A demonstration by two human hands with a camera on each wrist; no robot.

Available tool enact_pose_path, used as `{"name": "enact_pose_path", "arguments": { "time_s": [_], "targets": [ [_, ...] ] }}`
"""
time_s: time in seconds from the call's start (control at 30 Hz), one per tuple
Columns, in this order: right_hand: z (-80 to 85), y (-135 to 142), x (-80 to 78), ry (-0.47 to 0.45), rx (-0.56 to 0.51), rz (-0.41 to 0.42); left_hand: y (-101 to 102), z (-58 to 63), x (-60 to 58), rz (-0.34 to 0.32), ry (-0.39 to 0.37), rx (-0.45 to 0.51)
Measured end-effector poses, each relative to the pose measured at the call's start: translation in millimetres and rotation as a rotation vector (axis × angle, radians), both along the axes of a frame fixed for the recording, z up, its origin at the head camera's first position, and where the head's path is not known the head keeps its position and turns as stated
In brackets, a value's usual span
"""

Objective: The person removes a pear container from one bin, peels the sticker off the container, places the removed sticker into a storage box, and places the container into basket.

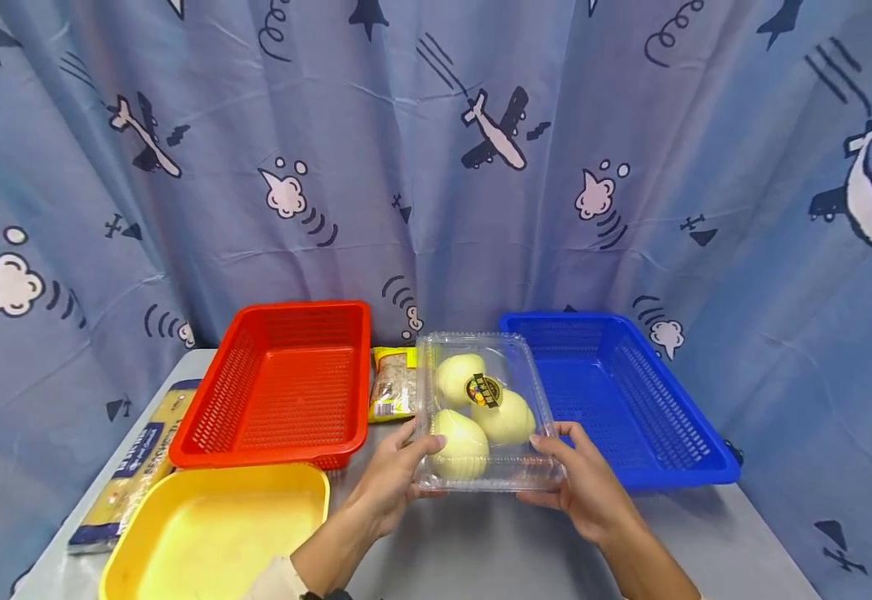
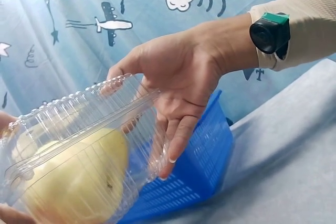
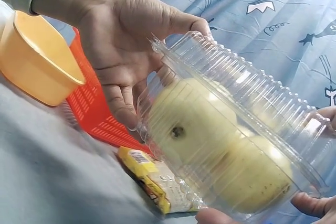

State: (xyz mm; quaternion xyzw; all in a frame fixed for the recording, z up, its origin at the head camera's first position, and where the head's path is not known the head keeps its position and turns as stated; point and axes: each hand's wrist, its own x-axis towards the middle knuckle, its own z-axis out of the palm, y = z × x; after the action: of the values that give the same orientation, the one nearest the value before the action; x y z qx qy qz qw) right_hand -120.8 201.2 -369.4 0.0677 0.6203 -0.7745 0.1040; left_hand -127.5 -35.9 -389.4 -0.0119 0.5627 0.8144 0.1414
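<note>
A clear plastic clamshell box (image 1: 514,462) is held up between both hands, lid down over three pale yellow pears (image 1: 460,450). A dark round label (image 1: 484,390) shows on top. My left hand (image 1: 387,479) grips the box's near left corner, thumb on top and fingers beneath. On the near right corner my right hand (image 1: 589,487) has the same hold. The left wrist view shows the right hand (image 2: 178,72) with its fingers under the box; the right wrist view shows the left hand (image 3: 118,45) from below.
Left of the box stand a red basket (image 1: 267,454) and a yellow basin (image 1: 218,508). A blue basket (image 1: 593,400) is behind right. A yellow-edged bag (image 1: 391,387) lies behind the box, partly hidden. At the far left lies a long flat packet (image 1: 136,458). A patterned curtain (image 1: 436,208) backs the table.
</note>
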Motion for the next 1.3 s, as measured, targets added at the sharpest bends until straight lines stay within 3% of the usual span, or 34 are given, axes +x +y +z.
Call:
{"name": "enact_pose_path", "arguments": {
  "time_s": [0.4, 0.7, 0.93, 1.3],
  "targets": [
    [-24.4, -16, 9.4, -0.014, -0.008, 0.004, -15, -17.8, 15.7, 0.036, 0.007, -0.006],
    [-42.0, -21, 15.7, -0.008, -0.041, 0.042, -21, -31.6, 24.7, 0.048, -0.018, -0.063],
    [-50.8, -23, 18.8, -0.011, -0.042, 0.084, -24, -41.9, 30.8, 0.046, -0.033, -0.010],
    [-63.2, -28, 20.0, -0.039, -0.045, 0.110, -31, -51.0, 37.7, 0.056, -0.054, -0.014]
  ]
}}
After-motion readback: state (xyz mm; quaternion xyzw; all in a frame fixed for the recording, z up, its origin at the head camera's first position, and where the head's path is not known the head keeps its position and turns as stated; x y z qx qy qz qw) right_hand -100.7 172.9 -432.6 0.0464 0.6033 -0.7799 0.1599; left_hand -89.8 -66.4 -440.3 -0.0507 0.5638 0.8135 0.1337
